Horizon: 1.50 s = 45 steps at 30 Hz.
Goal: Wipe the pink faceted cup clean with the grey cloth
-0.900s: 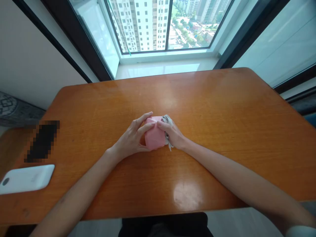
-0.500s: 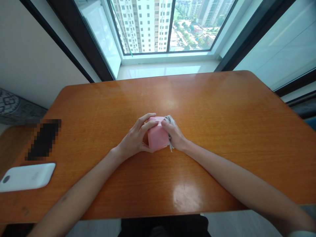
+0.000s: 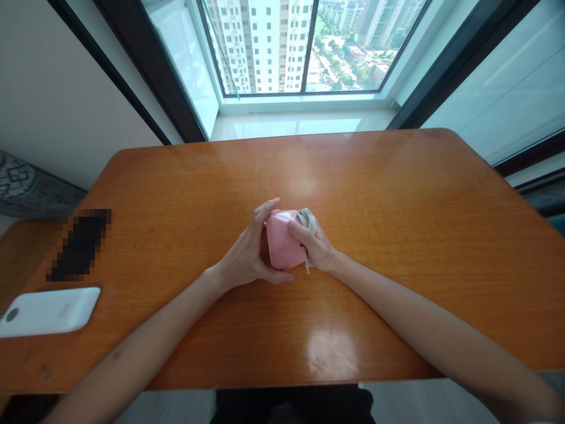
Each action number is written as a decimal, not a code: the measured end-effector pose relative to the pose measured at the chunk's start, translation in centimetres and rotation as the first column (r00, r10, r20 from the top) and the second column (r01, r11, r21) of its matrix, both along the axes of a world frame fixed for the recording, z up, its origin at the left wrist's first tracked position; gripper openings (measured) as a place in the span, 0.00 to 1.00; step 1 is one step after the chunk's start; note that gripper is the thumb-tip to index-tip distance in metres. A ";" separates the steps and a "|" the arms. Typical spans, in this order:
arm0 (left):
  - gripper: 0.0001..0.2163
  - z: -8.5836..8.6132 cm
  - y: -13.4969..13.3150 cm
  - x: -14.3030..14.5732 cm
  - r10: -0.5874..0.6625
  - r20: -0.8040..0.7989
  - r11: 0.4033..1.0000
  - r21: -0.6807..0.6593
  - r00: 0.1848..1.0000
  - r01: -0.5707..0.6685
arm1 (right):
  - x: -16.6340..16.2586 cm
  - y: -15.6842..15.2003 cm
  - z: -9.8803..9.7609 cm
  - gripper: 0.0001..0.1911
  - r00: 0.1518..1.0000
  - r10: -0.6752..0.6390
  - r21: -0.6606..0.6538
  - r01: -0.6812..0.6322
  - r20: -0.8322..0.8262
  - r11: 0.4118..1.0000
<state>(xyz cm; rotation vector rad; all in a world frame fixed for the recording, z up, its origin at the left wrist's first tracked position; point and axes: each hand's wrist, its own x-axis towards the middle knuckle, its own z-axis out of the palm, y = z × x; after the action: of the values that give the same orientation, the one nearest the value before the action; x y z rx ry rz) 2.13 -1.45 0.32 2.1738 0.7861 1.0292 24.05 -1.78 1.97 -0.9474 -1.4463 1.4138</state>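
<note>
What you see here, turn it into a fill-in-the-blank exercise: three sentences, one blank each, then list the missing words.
1. Between the left hand and the right hand is a block-shaped object coloured ____.
2. The pale grey cloth is held by the ____ hand.
3. In the picture, a white object with a dark round spot lies on the table, to the ____ of the left forearm.

Missing words: pink; right; left.
</note>
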 end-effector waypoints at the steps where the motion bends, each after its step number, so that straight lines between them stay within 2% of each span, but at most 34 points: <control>1: 0.69 -0.2 0.2 -0.4 -0.015 -0.035 0.996 0.086 0.999 0.018 | 0.0 0.1 0.0 0.30 1.000 0.013 -0.026 -0.013 -0.007 1.000; 3: 0.65 -0.4 0.6 -1.4 -0.027 -0.140 0.971 0.230 0.990 0.060 | -0.1 0.1 -0.1 0.31 0.999 0.028 -0.075 -0.030 -0.030 0.997; 5: 0.56 -0.5 0.8 -2.1 -0.015 -0.212 0.951 0.297 0.977 0.080 | -0.1 0.2 -0.2 0.32 0.999 0.025 -0.103 -0.030 -0.048 0.994; 8: 0.50 -0.3 0.9 -2.3 -0.002 -0.206 0.948 0.310 0.979 0.068 | -0.1 0.2 -0.4 0.33 0.999 0.015 -0.080 -0.019 -0.049 0.997; 11: 0.49 0.0 0.7 -1.7 0.001 -0.135 0.959 0.281 0.991 0.037 | 0.0 0.2 -0.7 0.33 0.999 0.000 -0.008 0.000 -0.046 1.000; 14: 0.52 0.5 0.4 -0.7 0.001 -0.028 0.981 0.195 1.000 0.005 | 0.1 0.1 -0.8 0.32 0.998 -0.012 0.063 0.015 -0.054 0.998; 17: 0.54 1.0 -0.1 0.1 0.027 0.036 0.999 -0.033 0.999 -0.026 | 0.2 -0.1 -0.7 0.33 0.999 0.020 0.113 -0.017 -0.027 0.993; 20: 0.54 1.2 -0.5 0.4 0.035 0.042 0.968 -0.252 0.999 -0.023 | 0.3 -0.3 -0.5 0.31 0.998 0.065 0.117 -0.066 0.015 0.991; 22: 0.54 1.0 -0.5 0.4 0.017 0.042 0.956 -0.293 0.999 -0.003 | 0.3 -0.3 -0.4 0.31 0.998 0.057 0.099 -0.059 0.028 0.993; 25: 0.60 0.2 -0.2 0.1 0.008 0.026 0.981 -0.192 1.000 -0.003 | 0.2 -0.2 -0.3 0.31 0.999 0.009 0.084 -0.012 0.036 0.996; 28: 0.71 -0.6 0.1 -0.3 -0.016 0.002 0.998 0.063 1.000 0.016 | 0.1 0.0 -0.3 0.31 1.000 0.009 0.070 -0.010 0.018 0.998; 29: 0.71 -0.7 0.2 -0.5 -0.021 -0.027 0.991 0.134 0.999 0.024 | 0.1 0.0 -0.2 0.31 1.000 0.017 0.062 -0.018 0.005 0.998; 32: 0.60 -0.4 0.1 -0.9 0.002 -0.135 0.976 0.217 0.991 0.027 | 0.0 0.2 -0.2 0.31 1.000 0.028 0.049 -0.028 -0.006 0.998; 35: 0.53 0.5 -0.1 -0.8 0.017 -0.096 0.978 0.209 0.995 0.003 | 0.1 0.1 -0.4 0.33 1.000 0.004 0.070 -0.005 0.012 0.998; 38: 0.54 1.2 -0.4 -0.2 0.039 -0.002 0.993 0.115 0.999 -0.039 | 0.3 -0.1 -0.6 0.34 1.000 -0.009 0.138 0.008 0.007 0.990; 40: 0.55 1.4 -0.6 0.3 0.068 0.019 0.997 -0.040 0.998 -0.067 | 0.3 -0.2 -0.8 0.34 1.000 0.002 0.182 -0.006 0.023 0.983; 43: 0.53 1.3 -0.8 0.6 0.062 0.027 0.968 -0.245 0.998 -0.053 | 0.3 -0.3 -0.8 0.34 0.999 0.012 0.208 -0.021 0.047 0.978; 45: 0.53 1.0 -0.7 0.6 0.040 0.032 0.961 -0.275 0.999 -0.030 | 0.2 -0.2 -0.7 0.33 0.999 0.006 0.195 -0.013 0.033 0.981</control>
<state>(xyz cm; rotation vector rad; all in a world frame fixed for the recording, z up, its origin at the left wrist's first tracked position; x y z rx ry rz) 2.73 -2.13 1.28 1.9062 0.8963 0.9150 24.29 -1.94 1.26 -0.8430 -1.5837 1.2418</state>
